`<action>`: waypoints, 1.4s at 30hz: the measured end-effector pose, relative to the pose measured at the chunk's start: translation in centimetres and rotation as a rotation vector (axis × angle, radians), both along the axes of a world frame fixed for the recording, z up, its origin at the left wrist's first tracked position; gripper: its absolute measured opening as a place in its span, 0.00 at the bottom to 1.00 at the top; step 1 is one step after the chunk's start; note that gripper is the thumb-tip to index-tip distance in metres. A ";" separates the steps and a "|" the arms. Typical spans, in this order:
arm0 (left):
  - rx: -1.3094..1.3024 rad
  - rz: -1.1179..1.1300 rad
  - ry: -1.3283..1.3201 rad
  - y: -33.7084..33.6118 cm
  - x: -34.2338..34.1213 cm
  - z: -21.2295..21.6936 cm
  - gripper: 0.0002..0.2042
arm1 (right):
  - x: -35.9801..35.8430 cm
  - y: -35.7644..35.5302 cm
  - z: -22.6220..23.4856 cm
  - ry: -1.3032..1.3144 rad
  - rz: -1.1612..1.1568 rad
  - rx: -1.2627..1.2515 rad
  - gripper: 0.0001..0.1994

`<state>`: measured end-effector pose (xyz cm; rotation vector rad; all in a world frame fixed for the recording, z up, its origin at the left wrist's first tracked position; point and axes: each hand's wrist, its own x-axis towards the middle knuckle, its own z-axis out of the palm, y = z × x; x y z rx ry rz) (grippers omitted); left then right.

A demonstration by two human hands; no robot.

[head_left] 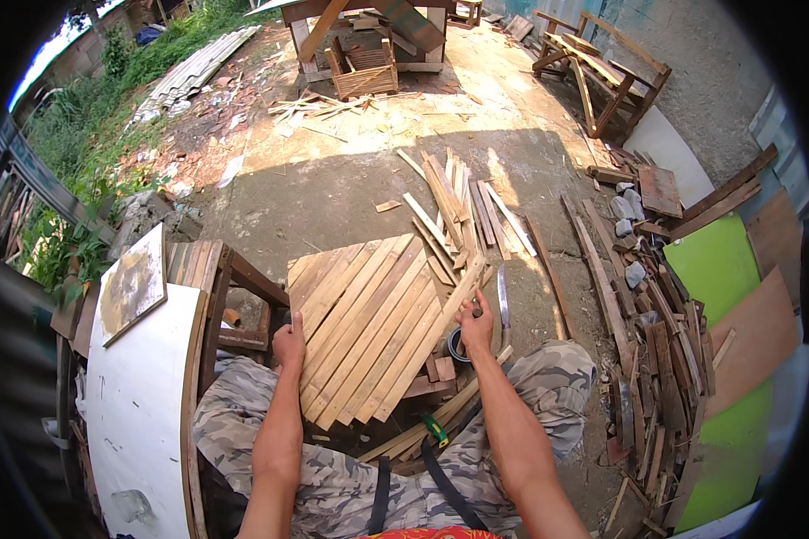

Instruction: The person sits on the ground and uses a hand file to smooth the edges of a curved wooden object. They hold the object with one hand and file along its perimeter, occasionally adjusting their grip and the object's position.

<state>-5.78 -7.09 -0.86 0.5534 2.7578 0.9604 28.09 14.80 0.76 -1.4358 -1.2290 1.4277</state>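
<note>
A panel of pale wooden slats (364, 328), set side by side on a slant, is tilted up in front of my lap. My left hand (288, 345) is closed on its left edge. At the right edge, my right hand (476, 325) is closed around a slat (457, 292) that runs along the panel and sticks out past its top. The brown rounded end of something shows by the right fingers; what it belongs to is hidden. Just right of that hand is a long metal blade (502, 292). A dark round can (458, 345) sits partly hidden beneath the right wrist.
Loose slats (458, 202) lie on the ground ahead. A green tape measure (435, 430) is between my legs. To the left stands a white board (144, 395); to the right are a scrap-wood pile (661, 359) and green sheets (715, 269). Farther off stands a wooden bench (602, 72).
</note>
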 end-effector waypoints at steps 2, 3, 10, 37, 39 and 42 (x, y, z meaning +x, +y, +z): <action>0.023 0.013 -0.012 0.6 -0.1 0.3 0.37 | -0.1 -0.1 0.3 0.023 -0.004 -0.011 0.27; 0.013 0.026 -0.011 0.8 0.0 0.3 0.37 | 0.0 -0.2 0.6 0.009 0.023 0.013 0.29; -0.265 0.112 0.100 1.8 2.9 1.9 0.29 | 3.6 -1.3 6.8 0.011 0.115 0.114 0.37; -0.400 -0.447 0.262 15.3 19.9 2.5 0.41 | 10.7 -16.6 18.4 -0.257 0.285 0.017 0.28; -0.373 -0.397 0.221 16.5 19.8 2.6 0.42 | 10.2 -16.6 19.4 -0.263 0.324 0.119 0.28; -0.380 -0.375 0.269 17.7 19.7 2.5 0.41 | 10.0 -17.3 20.8 -0.319 0.345 0.154 0.28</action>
